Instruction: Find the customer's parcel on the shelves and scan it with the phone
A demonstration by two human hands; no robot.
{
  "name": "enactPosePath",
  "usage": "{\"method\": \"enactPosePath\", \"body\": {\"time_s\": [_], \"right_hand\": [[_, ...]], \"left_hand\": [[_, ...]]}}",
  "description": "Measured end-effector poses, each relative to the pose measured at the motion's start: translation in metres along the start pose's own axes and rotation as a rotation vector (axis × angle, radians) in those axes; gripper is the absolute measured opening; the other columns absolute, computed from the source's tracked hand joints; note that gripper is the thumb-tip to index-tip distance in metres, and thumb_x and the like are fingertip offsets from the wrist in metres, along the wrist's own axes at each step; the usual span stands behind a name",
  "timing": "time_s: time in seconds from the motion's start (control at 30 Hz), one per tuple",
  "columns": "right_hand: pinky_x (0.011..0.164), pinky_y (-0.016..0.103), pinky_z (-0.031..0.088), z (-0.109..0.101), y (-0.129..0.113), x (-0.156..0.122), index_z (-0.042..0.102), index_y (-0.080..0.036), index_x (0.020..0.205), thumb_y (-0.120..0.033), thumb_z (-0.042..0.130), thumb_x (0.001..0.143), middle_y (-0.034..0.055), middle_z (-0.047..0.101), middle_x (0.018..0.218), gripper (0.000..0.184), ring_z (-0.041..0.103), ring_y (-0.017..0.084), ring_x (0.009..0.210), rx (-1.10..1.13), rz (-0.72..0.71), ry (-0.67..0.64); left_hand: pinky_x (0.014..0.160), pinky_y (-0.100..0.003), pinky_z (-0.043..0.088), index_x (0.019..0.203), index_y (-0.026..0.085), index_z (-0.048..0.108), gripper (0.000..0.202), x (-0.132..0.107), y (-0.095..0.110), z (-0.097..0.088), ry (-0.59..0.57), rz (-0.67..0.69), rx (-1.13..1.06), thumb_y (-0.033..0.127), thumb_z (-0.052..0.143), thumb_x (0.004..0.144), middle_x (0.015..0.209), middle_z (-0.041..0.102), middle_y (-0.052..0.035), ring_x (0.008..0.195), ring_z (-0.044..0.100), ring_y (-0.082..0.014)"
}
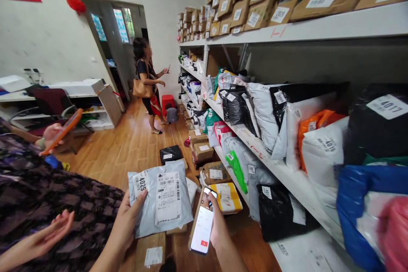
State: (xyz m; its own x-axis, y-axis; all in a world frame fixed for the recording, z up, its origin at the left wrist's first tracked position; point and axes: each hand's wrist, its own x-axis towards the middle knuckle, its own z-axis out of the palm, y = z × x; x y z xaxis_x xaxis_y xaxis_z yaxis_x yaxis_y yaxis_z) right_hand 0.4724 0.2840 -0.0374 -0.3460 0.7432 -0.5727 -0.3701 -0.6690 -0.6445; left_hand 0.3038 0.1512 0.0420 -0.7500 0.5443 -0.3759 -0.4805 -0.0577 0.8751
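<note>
grey plastic forms the shipping mailer [151, 206] under inspection, which i find raised above the floor [102, 153] at the middle of my feed, its front turned to the camera. the left hand [127, 216] is clamped on its left edge, thumb pressed to the front face, just below a white number sticker [140, 182]. a printed barcode label [168, 199] covers much of the mailer's right half.

the right hand [219, 225] is closed around a smartphone [201, 225], thumb over the upper part of the lit screen; a red block shows near the bottom of that screen. i record the two hands as apart, phone just beside the mailer.

below the mailer, a cardboard carton [150, 251] with a white label lies on the floor; a yellow-and-white parcel [234, 197] lies just past the phone.

to the right, white shelving [314, 27] carries taped cartons on top, one marked 4001 [334, 10], and bagged parcels lower down, including a black one marked 4017 [360, 131].

at left, a person in a dark patterned dress [86, 208] shows one open hand [57, 227]; above it, another hand holds an orange-cased phone [63, 131]. farther off, a person with a tan shoulder bag [142, 88] stands near a red stool [167, 102].
</note>
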Motion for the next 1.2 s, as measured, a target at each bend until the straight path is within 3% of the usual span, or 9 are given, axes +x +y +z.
{"method": "enactPosePath", "body": {"time_s": [0.1,0.2,0.37,0.47,0.53,0.67,0.87,1.03,1.2], "right_hand": [[0.056,0.03,0.048,0.004,0.0,0.002,0.061,-0.019,0.093,-0.051,0.079,0.05,-0.0021,0.07,0.065,0.056,0.064,0.019,0.058,0.024,0.045,0.081],[0.063,0.029,0.05,0.009,-0.003,-0.002,0.06,-0.023,0.099,-0.049,0.079,0.051,-0.0021,0.073,0.078,0.058,0.066,0.019,0.072,0.059,0.089,0.058],[0.067,0.039,0.05,0.006,-0.02,-0.019,0.067,-0.012,0.089,-0.068,0.062,0.058,0.0075,0.07,0.063,0.064,0.064,0.025,0.063,0.086,0.281,-0.212],[0.08,0.045,0.048,-0.008,-0.029,-0.025,0.068,-0.017,0.093,-0.067,0.063,0.055,0.0101,0.074,0.081,0.062,0.065,0.03,0.084,0.103,0.311,-0.393],[0.087,0.047,0.045,-0.019,-0.032,-0.026,0.068,-0.022,0.096,-0.066,0.065,0.053,0.0098,0.073,0.095,0.062,0.062,0.032,0.097,0.092,0.298,-0.432],[0.095,0.049,0.04,-0.03,-0.03,-0.026,0.069,-0.023,0.096,-0.064,0.071,0.051,0.0095,0.07,0.107,0.06,0.059,0.033,0.105,0.105,0.252,-0.407],[0.091,0.048,0.043,-0.022,-0.026,-0.039,0.072,-0.018,0.09,-0.054,0.072,0.061,0.009,0.075,0.086,0.046,0.068,0.03,0.081,0.142,0.23,-0.372],[0.096,0.046,0.041,-0.016,-0.034,-0.048,0.072,-0.019,0.092,-0.054,0.077,0.053,0.0113,0.074,0.095,0.053,0.066,0.031,0.093,0.161,0.28,-0.419],[0.09,0.047,0.044,-0.022,-0.029,-0.046,0.069,-0.021,0.096,-0.05,0.077,0.054,0.0125,0.072,0.103,0.052,0.064,0.032,0.097,0.163,0.25,-0.343]], "left_hand": [[0.074,-0.029,0.054,0.11,0.028,0.054,0.06,0.003,-0.002,0.0,0.002,-0.001,-0.002,0.039,0.079,0.057,0.094,0.07,-0.0012,0.09,0.066,-0.0231],[0.072,-0.029,0.055,0.116,0.029,0.052,0.063,0.004,-0.004,0.001,-0.001,-0.006,-0.004,0.037,0.078,0.059,0.097,0.07,-0.0024,0.09,0.066,-0.023],[0.071,-0.03,0.055,0.123,0.027,0.049,0.068,0.006,-0.004,0.0,0.004,-0.007,-0.029,0.037,0.076,0.061,0.102,0.069,-0.0045,0.085,0.067,-0.0224],[0.07,-0.029,0.055,0.124,0.027,0.048,0.069,0.008,-0.004,-0.002,0.006,-0.013,-0.058,0.037,0.075,0.062,0.103,0.069,-0.0049,0.084,0.067,-0.0221],[0.069,-0.028,0.055,0.124,0.027,0.048,0.067,0.01,-0.003,-0.004,0.009,-0.026,-0.081,0.036,0.075,0.063,0.102,0.069,-0.0048,0.086,0.067,-0.0224],[0.07,-0.027,0.054,0.123,0.027,0.048,0.062,0.01,0.0,-0.006,0.022,-0.026,-0.102,0.033,0.073,0.066,0.103,0.069,-0.0051,0.09,0.066,-0.0221],[0.065,-0.026,0.055,0.126,0.028,0.045,0.062,0.009,0.004,-0.008,0.015,-0.036,-0.104,0.03,0.07,0.07,0.101,0.07,-0.0046,0.082,0.067,-0.0204],[0.067,-0.025,0.055,0.125,0.027,0.047,0.06,0.007,0.01,-0.009,0.021,-0.023,-0.121,0.03,0.07,0.069,0.103,0.069,-0.0052,0.086,0.067,-0.0209],[0.068,-0.025,0.055,0.123,0.027,0.048,0.059,0.003,0.017,-0.01,0.005,0.009,-0.129,0.031,0.071,0.069,0.105,0.069,-0.0045,0.088,0.067,-0.0209]]}}
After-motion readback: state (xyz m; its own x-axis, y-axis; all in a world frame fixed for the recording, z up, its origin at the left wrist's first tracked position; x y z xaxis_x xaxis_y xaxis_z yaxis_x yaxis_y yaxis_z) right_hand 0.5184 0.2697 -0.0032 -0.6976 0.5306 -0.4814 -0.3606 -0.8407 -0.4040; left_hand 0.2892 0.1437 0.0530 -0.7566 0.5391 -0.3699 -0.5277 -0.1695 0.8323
